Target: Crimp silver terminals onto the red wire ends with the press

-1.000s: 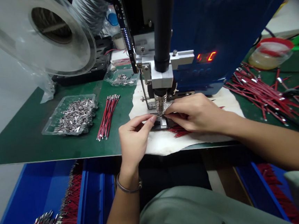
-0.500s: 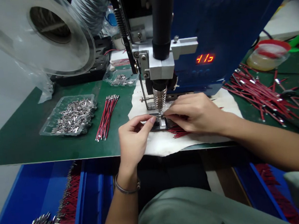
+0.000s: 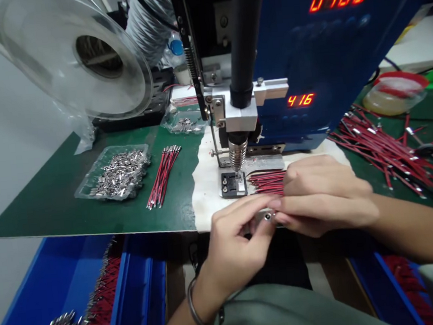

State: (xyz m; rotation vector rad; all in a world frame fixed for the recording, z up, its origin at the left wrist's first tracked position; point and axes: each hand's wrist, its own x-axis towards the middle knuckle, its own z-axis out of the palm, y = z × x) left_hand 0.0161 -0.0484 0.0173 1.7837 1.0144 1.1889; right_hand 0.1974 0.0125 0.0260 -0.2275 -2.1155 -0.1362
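Observation:
My left hand [image 3: 242,238], with a bracelet at the wrist, pinches a small shiny metal cylinder [image 3: 268,217] with a dark round end. Its fingertips meet those of my right hand [image 3: 323,196] just over the table's front edge. My right fingers are closed, and what they hold is hidden. Behind my right knuckles lies a bundle of red wires [image 3: 267,182], partly covered by that hand. To its left sits a small black fixture [image 3: 229,185] with a metal block, under the spring-wrapped tip [image 3: 237,153] of the machine.
The blue machine housing [image 3: 291,65] with red digits stands behind. A clear tray [image 3: 82,187] holds small metal cylinders, beside a bundle of red wires [image 3: 163,177]. More wires [image 3: 385,147] lie loose at right, near a tub [image 3: 393,101]. Blue bins [image 3: 136,286] sit below the table edge.
Both hands have come away from the fixture, toward me and to the right, and now meet at the table edge. The fixture is uncovered, and the lower display has changed.

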